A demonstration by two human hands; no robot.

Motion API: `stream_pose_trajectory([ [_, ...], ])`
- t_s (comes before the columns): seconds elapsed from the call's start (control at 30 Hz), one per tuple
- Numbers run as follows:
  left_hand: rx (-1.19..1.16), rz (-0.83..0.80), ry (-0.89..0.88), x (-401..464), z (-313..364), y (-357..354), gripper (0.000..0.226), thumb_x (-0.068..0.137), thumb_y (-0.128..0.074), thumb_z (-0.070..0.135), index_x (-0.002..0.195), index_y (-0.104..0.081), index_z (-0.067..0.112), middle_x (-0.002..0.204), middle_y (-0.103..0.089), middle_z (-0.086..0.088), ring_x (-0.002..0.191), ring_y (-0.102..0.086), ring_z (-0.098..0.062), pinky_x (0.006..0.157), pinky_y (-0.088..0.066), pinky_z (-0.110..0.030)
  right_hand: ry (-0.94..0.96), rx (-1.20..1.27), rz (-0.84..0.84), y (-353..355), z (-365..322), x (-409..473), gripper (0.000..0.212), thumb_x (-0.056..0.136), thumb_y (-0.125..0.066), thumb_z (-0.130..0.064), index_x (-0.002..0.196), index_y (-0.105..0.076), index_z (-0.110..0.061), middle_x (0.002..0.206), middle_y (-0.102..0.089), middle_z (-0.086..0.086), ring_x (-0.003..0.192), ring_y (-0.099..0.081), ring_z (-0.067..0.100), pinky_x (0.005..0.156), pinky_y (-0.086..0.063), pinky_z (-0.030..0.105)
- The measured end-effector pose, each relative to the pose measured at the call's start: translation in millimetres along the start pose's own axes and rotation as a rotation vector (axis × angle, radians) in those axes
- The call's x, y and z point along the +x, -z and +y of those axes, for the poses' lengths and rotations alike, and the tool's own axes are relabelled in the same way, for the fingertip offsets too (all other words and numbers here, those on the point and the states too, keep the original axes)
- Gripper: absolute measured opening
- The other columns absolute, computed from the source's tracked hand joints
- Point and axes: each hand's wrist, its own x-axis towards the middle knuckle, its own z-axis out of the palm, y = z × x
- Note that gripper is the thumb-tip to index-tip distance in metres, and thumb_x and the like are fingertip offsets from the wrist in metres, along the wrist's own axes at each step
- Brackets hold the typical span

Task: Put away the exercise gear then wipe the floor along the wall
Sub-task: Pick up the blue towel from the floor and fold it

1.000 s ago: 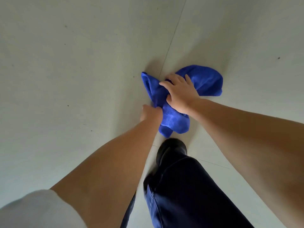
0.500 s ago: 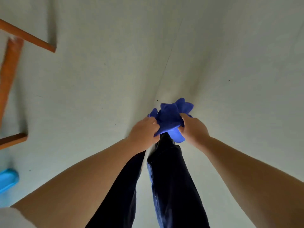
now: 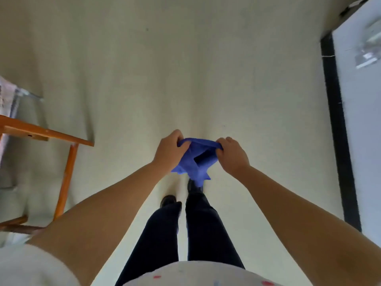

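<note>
Both hands stretch the blue cloth

Left hand (image 3: 170, 150) and right hand (image 3: 232, 156) each pinch an upper edge of the blue cloth (image 3: 195, 162), fingers curled around the fabric. It hangs bunched between them, off the pale floor (image 3: 165, 79), above the person's dark shoes. A wooden chair (image 3: 64, 162) stands at left, a dark-framed door (image 3: 338, 131) at right.

Floor (image 3: 185, 69): pale, matte, evenly lit.
Wooden frame (image 3: 64, 162): orange-brown, left of the floor's middle.
Dark skirting (image 3: 338, 141): along the floor's right edge.
Wall (image 3: 362, 141): pale blue-white, beyond the skirting.
</note>
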Motion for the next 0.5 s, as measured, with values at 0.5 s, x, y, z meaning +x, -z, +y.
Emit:
stream_pose_trajectory([
  [0.5, 0.316, -0.394, -0.583, -100.6, 131.4, 22.7, 0.037, 0.093, -0.054, 0.027, 0.063, -0.042, 0.01, 0.055, -0.029, 0.002, 0.052, -0.029, -0.013, 0.053, -0.026, -0.024, -0.302, 0.644, 0.47, 39.4, 13.6, -243.9, 0.029, 0.094, -0.05, -0.028, 0.075, -0.05, -0.006, 0.066, -0.046, 0.0, 0.061, -0.041, 0.015, 0.057, -0.033, 0.024],
])
